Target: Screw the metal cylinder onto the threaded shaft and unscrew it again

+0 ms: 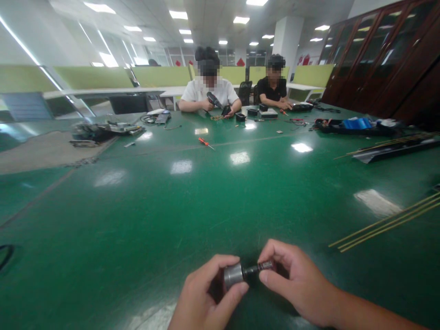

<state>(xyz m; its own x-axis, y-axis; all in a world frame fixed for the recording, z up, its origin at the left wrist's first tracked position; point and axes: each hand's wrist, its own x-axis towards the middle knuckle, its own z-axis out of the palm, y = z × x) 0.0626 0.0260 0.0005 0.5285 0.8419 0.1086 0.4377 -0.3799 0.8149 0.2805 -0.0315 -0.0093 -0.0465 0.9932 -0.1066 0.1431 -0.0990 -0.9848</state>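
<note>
Low in the view, both hands hold one metal part with a thick silver cylinder (233, 275) and a thinner dark shaft (251, 272). Its exact kind I cannot make out. Thumb and fingers of my left hand (209, 291) wrap around the cylinder at the wide end. My right hand (297, 279) pinches the dark, ridged tip (266, 265) at the shaft's other end between thumb and forefinger. The part lies nearly level, just over the green table (154, 206). My fingers cover some of both ends.
Thin yellowish rods (385, 222) and a dark metal channel (395, 151) lie at right. An orange-handled screwdriver (205, 143) rests farther off. Across the table, one person (227, 94) holds a power drill (215, 99); another (273, 89) handles parts. Scrap parts (103, 130) sit at far left.
</note>
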